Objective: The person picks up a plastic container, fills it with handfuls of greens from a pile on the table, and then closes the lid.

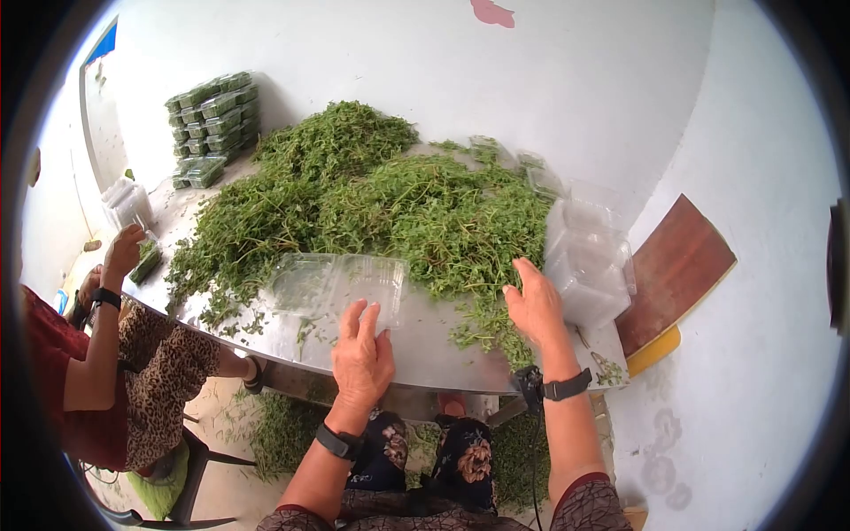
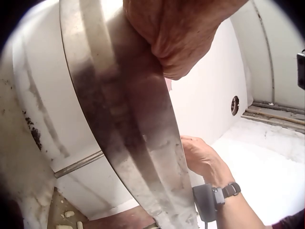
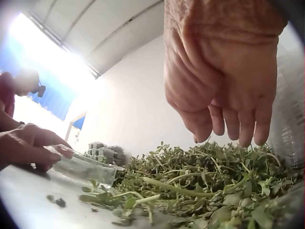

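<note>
A hinged clear plastic box [image 1: 370,281] lies spread on the metal table, in front of a big heap of leafy green stems [image 1: 452,217]. My left hand [image 1: 361,358] reaches over the box's near edge, fingers extended and fingertips at the rim. In the right wrist view its thumb and fingers overlap the box's corner. Over the heap's right front edge is my right hand [image 1: 536,305]. Its fingers [image 3: 245,126] hang loosely just above the stems [image 3: 219,176], holding nothing. The left wrist view catches mainly the table's edge [image 2: 128,105], with the box hidden.
Nested empty clear boxes [image 1: 589,265] stand at the table's right end. At the back left are stacked filled boxes [image 1: 212,119]. A person [image 1: 88,354] sits at the left near another filled box [image 1: 148,258]. Loose greens [image 1: 288,434] cover the floor below; a brown board [image 1: 677,274] leans right.
</note>
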Available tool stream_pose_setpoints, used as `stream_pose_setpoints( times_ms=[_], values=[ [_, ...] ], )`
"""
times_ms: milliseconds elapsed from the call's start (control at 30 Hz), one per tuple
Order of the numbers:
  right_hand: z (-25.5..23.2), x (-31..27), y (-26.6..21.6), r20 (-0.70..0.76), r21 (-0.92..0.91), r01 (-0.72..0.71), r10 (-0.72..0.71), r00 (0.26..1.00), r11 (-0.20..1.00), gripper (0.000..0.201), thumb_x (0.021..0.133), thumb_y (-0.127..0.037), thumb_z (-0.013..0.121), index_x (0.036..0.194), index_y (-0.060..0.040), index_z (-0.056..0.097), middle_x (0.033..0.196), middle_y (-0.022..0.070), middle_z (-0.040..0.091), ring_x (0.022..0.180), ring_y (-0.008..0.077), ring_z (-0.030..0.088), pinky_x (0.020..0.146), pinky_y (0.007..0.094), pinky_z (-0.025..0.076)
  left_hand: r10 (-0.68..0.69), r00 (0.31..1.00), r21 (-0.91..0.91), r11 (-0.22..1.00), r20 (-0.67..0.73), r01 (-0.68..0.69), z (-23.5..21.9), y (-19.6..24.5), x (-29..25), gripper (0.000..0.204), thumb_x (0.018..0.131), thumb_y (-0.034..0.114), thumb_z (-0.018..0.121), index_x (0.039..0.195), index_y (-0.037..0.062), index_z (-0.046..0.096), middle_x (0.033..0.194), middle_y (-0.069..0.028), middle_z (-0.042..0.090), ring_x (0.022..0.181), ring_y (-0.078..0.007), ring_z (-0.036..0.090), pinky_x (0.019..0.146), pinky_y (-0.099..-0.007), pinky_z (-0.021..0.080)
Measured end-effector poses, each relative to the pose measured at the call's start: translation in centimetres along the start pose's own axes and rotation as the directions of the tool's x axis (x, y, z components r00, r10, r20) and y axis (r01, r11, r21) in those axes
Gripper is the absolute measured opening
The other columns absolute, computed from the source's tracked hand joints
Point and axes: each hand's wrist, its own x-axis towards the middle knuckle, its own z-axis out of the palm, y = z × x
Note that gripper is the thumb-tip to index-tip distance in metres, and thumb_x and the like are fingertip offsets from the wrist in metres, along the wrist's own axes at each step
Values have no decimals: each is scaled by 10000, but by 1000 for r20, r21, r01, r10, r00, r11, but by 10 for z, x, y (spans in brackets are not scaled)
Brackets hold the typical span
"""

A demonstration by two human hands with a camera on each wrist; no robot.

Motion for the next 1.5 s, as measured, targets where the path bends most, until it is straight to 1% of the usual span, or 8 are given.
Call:
stream_pose_setpoints(
  times_ms=[67, 300, 467, 733, 1167, 1267, 1433, 1500],
  values=[
    [2, 12, 3, 125, -23, -29, 32, 992, 999, 559, 836, -144, 625, 1343, 17, 454, 1411, 210, 444, 1272, 373, 455, 1042, 407, 394, 10, 1000, 6, 1000, -4, -10, 1, -1, -1, 458, 772, -1, 621, 1218, 45, 529, 1260, -189, 519, 833, -349, 647, 659, -410, 536],
    [8, 31, -9, 343, -51, -181, 187, 921, 982, 686, 851, -202, 644, 1454, -91, 337, 1530, 165, 276, 1392, 330, 306, 1118, 401, 300, -11, 1000, -28, 1000, 12, 12, 0, 1, 1, 429, 781, 9, 618, 1198, 36, 525, 1228, -189, 531, 876, -365, 635, 706, -421, 534],
    [17, 30, 2, 386, -146, -113, 162, 908, 983, 559, 808, -195, 700, 1328, -158, 499, 1427, 109, 428, 1332, 327, 382, 1071, 447, 347, -36, 999, -43, 998, 36, 38, 0, 3, 1, 403, 790, 15, 618, 1182, 32, 525, 1220, -183, 531, 891, -366, 627, 734, -427, 526],
    [17, 19, 0, 320, -129, 67, -23, 947, 989, 192, 740, -17, 613, 908, -78, 686, 1029, 133, 593, 953, 352, 596, 860, 433, 493, -37, 999, -44, 998, 37, 39, 0, 2, 0, 368, 796, 32, 619, 1153, 35, 532, 1179, -154, 535, 924, -358, 607, 746, -426, 514],
    [-11, -6, -15, 331, 73, -24, -1, 944, 997, 152, 739, 4, 561, 843, -31, 667, 884, 156, 630, 867, 349, 612, 785, 403, 496, -17, 1000, -37, 999, 13, 18, 0, 3, 0, 352, 795, 30, 613, 1138, 39, 533, 1152, -147, 546, 916, -365, 604, 748, -429, 512],
    [-13, -10, -12, 314, 28, 39, -45, 948, 999, 192, 744, 3, 560, 890, -35, 678, 899, 153, 635, 892, 355, 614, 810, 407, 494, -25, 999, -47, 999, 29, 27, 0, 2, 1, 344, 795, 30, 612, 1131, 38, 533, 1141, -147, 546, 911, -368, 602, 743, -431, 511],
    [-29, -18, -30, 564, 74, 17, -56, 824, 997, 402, 781, -130, 636, 1176, -64, 613, 1246, 170, 571, 1074, 347, 584, 913, 392, 469, -7, 1000, -29, 1000, 15, 8, 0, 3, 1, 340, 794, 23, 610, 1125, 31, 533, 1142, -149, 542, 917, -367, 599, 739, -431, 510],
    [-26, -26, -35, 512, 46, 57, -73, 856, 997, 433, 785, -157, 644, 1205, -63, 594, 1277, 178, 546, 1089, 351, 576, 922, 397, 465, -20, 999, -39, 999, 25, 21, 0, 2, 1, 342, 793, 22, 610, 1126, 30, 533, 1144, -150, 542, 920, -366, 599, 740, -431, 510]
  ],
)
